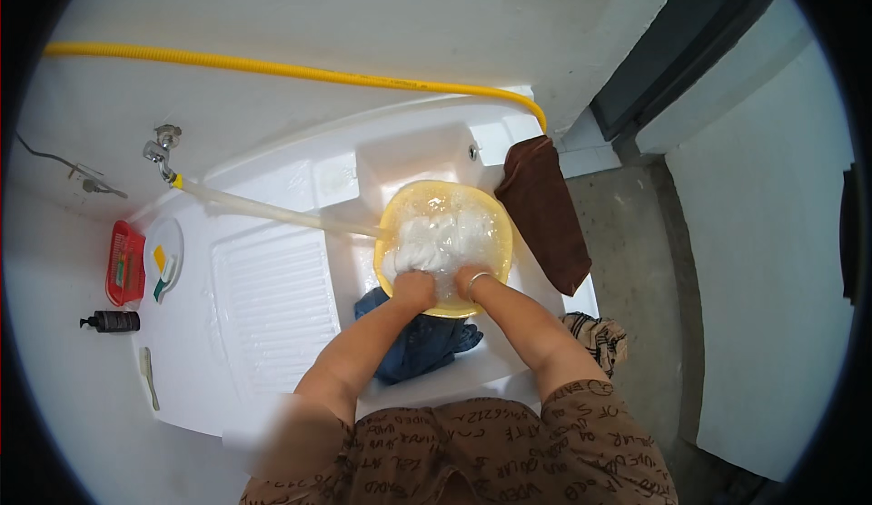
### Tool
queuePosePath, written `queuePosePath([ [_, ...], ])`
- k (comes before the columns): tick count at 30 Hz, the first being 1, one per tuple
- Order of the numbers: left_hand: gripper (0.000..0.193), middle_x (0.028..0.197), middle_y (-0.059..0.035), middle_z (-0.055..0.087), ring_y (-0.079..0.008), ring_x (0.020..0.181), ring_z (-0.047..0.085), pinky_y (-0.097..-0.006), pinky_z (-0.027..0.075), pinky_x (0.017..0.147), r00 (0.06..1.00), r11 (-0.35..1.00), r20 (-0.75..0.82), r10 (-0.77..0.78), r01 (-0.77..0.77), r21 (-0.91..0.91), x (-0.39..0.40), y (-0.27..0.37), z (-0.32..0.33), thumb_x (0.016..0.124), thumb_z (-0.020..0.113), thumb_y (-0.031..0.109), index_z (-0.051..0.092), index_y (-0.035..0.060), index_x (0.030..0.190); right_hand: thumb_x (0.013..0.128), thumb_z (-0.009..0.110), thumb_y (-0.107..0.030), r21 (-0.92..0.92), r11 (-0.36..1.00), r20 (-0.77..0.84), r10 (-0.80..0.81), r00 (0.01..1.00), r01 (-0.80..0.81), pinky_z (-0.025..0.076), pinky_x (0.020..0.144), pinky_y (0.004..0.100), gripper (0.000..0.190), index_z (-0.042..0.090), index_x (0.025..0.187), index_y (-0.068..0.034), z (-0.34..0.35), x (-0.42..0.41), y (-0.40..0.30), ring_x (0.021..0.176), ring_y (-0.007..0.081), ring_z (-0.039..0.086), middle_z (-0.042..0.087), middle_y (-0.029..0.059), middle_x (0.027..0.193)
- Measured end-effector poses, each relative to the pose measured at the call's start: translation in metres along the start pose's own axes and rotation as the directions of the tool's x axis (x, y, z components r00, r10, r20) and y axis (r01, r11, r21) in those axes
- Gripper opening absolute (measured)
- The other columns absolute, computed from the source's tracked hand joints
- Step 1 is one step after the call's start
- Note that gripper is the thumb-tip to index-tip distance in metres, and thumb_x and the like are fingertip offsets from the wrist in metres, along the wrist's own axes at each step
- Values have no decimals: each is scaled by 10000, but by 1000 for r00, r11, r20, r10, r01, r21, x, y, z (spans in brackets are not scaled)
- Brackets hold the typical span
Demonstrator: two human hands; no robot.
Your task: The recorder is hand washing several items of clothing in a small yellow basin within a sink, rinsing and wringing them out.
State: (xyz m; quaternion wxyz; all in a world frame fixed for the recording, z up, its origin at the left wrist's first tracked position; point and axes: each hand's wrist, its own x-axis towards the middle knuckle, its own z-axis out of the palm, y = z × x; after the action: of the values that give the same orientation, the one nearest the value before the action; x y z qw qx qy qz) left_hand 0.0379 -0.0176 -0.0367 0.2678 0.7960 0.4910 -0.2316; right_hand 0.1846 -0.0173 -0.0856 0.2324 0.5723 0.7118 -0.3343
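Note:
A yellow plastic basin sits in the bowl of a white laundry sink, filled with sudsy water. White cloth lies bunched and soaked among the bubbles. My left hand is curled at the cloth's near edge, wet to the knuckles. Beside it, across a narrow gap of foam, my right hand grips the near right part of the cloth, a bracelet around the wrist. Foam and cloth hide the fingertips of both. A pale hose runs from the wall tap into the basin.
Dark blue fabric lies under the basin's near side. Brown cloth drapes over the sink's right edge, with checked fabric below. The ribbed washboard is left, beyond it a red basket, pump bottle and brush.

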Motion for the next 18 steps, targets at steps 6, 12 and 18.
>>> queuePosePath([
  [6,299,916,-140,622,-297,870,595,-395,463,750,931,937,-339,134,-231,-263,-30,-36,-31,758,580,258,550,120,1021,760,529,-139,-64,993,-184,-110,977,100,474,780,380,302,584,1037,-30,-59,-34,26,908,318,595,606,195,977],
  [12,407,831,-199,595,-304,812,593,-357,460,726,845,712,-528,86,-423,-561,-91,-49,-132,775,623,333,484,21,997,824,519,-310,545,696,-571,-100,815,467,446,801,337,417,505,1120,-16,-190,-131,31,895,255,575,599,166,990],
  [18,341,802,-148,615,-313,743,590,-402,454,662,507,946,-860,59,-304,-114,-180,-23,-244,715,611,213,488,64,996,828,577,-299,333,374,-926,-47,376,866,426,708,253,299,515,1060,-121,-318,-275,-12,842,69,499,558,-26,870],
])
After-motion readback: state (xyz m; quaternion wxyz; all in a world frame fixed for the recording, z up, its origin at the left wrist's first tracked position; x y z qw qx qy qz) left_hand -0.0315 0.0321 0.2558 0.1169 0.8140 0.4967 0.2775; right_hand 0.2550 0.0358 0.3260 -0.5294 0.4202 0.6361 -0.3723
